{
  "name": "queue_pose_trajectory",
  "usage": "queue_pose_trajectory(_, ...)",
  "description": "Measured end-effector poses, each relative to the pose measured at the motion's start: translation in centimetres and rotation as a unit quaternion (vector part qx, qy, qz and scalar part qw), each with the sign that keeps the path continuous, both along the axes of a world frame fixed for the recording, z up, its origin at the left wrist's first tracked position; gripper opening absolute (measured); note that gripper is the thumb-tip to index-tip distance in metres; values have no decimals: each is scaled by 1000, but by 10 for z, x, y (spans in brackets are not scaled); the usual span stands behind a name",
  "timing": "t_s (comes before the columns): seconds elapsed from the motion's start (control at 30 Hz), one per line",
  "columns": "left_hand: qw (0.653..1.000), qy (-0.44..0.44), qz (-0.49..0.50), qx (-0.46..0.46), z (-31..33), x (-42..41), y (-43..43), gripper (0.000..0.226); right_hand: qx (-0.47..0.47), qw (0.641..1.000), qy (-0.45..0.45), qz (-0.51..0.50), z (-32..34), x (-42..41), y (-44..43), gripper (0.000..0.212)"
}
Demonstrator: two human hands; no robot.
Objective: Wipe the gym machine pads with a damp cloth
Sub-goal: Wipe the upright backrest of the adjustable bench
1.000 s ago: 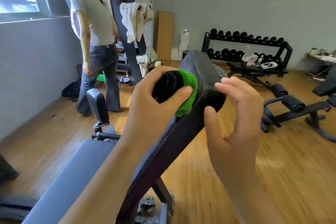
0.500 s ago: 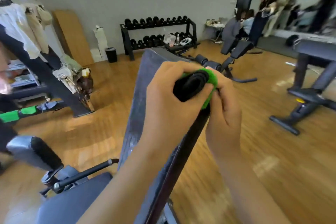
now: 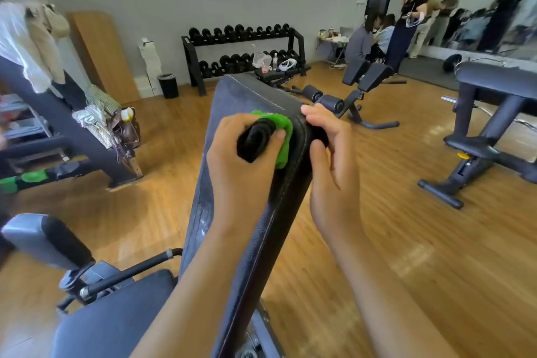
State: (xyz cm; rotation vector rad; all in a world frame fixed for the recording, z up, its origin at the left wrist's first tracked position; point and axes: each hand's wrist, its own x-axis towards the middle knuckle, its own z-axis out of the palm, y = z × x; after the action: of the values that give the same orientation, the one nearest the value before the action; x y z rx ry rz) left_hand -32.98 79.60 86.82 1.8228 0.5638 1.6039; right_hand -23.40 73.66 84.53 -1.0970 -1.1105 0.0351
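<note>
A black padded backrest [image 3: 232, 102] of an incline bench rises steeply in front of me, its seat pad [image 3: 116, 320] below at the lower left. My left hand [image 3: 244, 166] grips a rolled green and black cloth [image 3: 282, 136] and presses it against the backrest's face near the right edge, close to the top. My right hand [image 3: 331, 160] curls round the right side edge of the backrest, thumb on the front seam and fingers wrapped behind.
A dumbbell rack [image 3: 241, 52] stands at the far wall beside a black bin [image 3: 168, 86]. Another bench [image 3: 357, 87] lies ahead right, and a grey bench frame [image 3: 488, 131] at the right. Several people [image 3: 406, 26] are by the mirror. A clothes-hung rack [image 3: 58, 102] is at left.
My view swung right from the window side to the dumbbell wall. My left hand slid the cloth a little down the pad's edge. My right hand went from open beside the pad to gripping its edge.
</note>
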Motion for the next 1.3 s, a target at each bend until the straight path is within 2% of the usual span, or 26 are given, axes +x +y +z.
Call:
queue_pose_trajectory(0.13,999,-7,-23,45,13,12,-6,23,3,1000,5,7,0,1,1,28)
queue_pose_trajectory(0.23,999,-26,-23,21,2,9,-7,27,4,1000,-9,0,-1,2,0,27)
queue_pose_trajectory(0.33,999,-39,-15,-8,-14,5,-10,18,2,999,-27,-24,-1,0,1,27)
queue_pose_trajectory(0.47,1000,-14,0,-24,-28,-4,-15,19,5,998,-35,-53,0,-7,5,29)
queue_pose_trajectory(0.57,998,34,20,-42,-39,-19,-17,22,3,994,-71,-84,-5,-10,-3,30)
queue_pose_trajectory(0.7,988,74,65,-118,-77,-54,-35,16,-19,973,-188,-132,-39,-32,-29,18)
queue_pose_trajectory(0.8,972,79,134,-175,-105,-88,-58,16,-47,970,-227,-68,-79,-53,-40,13)
queue_pose_trajectory(0.97,948,112,229,-189,-128,-156,-91,29,-114,965,-232,39,-119,-104,-46,14)
queue_pose_trajectory(1.1,921,168,295,-194,-153,-223,-119,37,-181,935,-273,134,-153,-159,-63,27)
queue_pose_trajectory(1.3,893,220,338,-201,-179,-307,-161,45,-253,900,-311,172,-193,-226,-91,37)
